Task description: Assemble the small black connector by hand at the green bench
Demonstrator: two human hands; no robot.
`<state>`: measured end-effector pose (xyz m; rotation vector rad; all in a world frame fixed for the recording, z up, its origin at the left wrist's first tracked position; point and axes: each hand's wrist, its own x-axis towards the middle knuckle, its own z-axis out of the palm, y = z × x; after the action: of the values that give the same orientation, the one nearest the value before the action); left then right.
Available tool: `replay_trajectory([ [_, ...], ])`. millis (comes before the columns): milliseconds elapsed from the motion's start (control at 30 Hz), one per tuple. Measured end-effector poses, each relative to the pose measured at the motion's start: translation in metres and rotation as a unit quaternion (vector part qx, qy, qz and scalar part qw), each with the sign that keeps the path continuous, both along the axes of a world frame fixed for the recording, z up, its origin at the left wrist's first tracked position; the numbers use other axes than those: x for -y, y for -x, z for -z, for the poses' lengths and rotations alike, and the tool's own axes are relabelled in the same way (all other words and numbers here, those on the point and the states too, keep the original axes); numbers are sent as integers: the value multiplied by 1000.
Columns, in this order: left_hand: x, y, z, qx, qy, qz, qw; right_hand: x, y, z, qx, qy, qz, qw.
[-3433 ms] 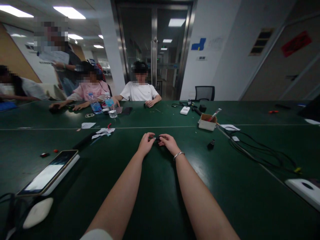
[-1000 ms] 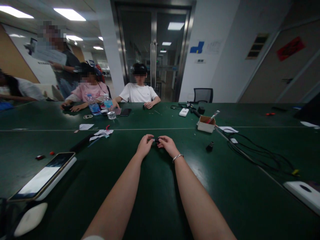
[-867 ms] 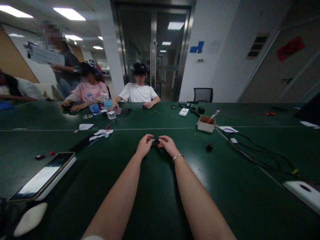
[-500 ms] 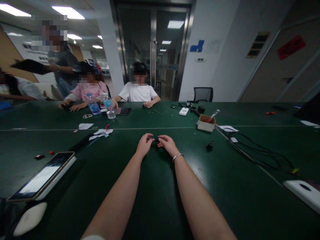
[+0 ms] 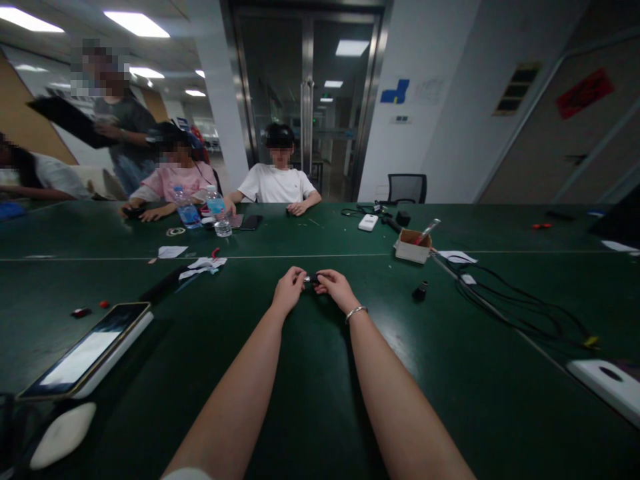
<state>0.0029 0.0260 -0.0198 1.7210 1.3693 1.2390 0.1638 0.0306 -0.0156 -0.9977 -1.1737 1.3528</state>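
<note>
Over the middle of the green table point(image 5: 320, 347), my left hand point(image 5: 290, 291) and my right hand point(image 5: 337, 289) face each other, fingertips close together. Between them is a small black object with a silvery end point(image 5: 313, 279). The fingers of my right hand pinch its black part. My left fingertips close on the silvery end at the left. Its exact shape is too small to tell. A similar small black piece point(image 5: 420, 291) lies on the table to the right of my hands.
A small box point(image 5: 413, 247) and black cables point(image 5: 515, 303) are at the right. On the left lie a phone point(image 5: 87, 352), paper scraps point(image 5: 203, 267) and a white mouse-like object point(image 5: 64, 435). Bottles point(image 5: 219, 213) stand near seated people point(image 5: 277, 183) across the table.
A little more of the silvery end shows between my hands, which have hardly moved. At the back left, the standing person's dark flat object has tilted and shifted.
</note>
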Motion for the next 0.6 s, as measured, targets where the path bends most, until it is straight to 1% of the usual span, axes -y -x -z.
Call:
replay_trajectory([
  [167, -3, 0, 4, 12, -6, 4, 1000, -3, -1, 2, -6, 2, 9, 1000],
  [300, -5, 1, 5, 2, -5, 2, 1000, -2, -1, 2, -12, 1, 10, 1000],
  [467, -4, 2, 2, 4, -48, -30, 998, -1, 0, 1, -8, 0, 9, 1000],
  [600, -1, 1, -1, 27, -38, -22, 999, -1, 0, 1, -5, 1, 8, 1000],
])
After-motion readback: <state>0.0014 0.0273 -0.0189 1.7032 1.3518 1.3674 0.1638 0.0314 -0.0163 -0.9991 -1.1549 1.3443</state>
